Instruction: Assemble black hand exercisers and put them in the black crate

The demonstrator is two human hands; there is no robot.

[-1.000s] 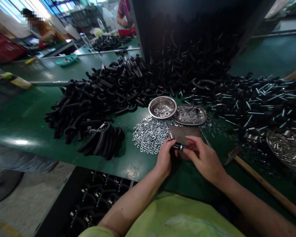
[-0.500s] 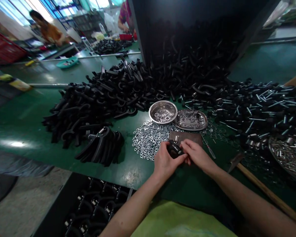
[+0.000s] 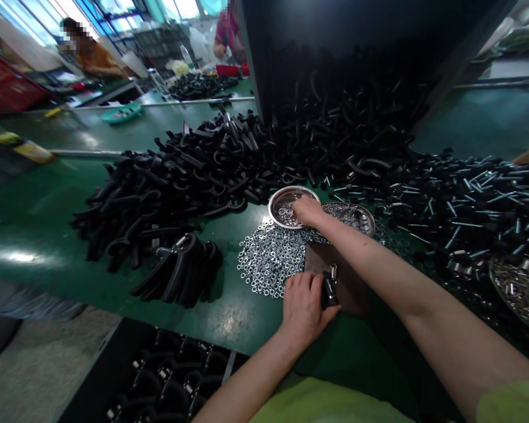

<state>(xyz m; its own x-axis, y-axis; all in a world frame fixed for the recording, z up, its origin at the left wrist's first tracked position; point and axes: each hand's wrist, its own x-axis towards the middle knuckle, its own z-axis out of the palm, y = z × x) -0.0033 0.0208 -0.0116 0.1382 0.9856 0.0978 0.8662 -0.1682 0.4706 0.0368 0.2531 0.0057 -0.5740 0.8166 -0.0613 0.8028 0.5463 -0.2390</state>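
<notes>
My left hand [image 3: 303,302] is closed on a small black part [image 3: 328,292] at the near edge of a brown plate [image 3: 346,282]. A metal spring [image 3: 333,273] stands beside that part. Further forward, my right hand [image 3: 307,210] reaches into a round steel bowl [image 3: 274,212] of small rings, its fingertips closed down among them; what they hold is too small to make out. A heap of silvery nuts [image 3: 268,261] spreads between the bowl and my left hand. An oval metal tray [image 3: 370,226] of small parts lies partly under my right forearm.
Black curved handles [image 3: 194,158] form a large pile behind, with a smaller bundle [image 3: 180,270] at left. Black knobs with bolts [image 3: 467,194] and a bowl of metal pins [image 3: 520,288] are at right. Below is a crate of assembled parts [image 3: 171,370]. Two people sit across the tables.
My right hand has left the black part and moved forward into the steel bowl. My left hand keeps the part, now turned and lower over the plate.
</notes>
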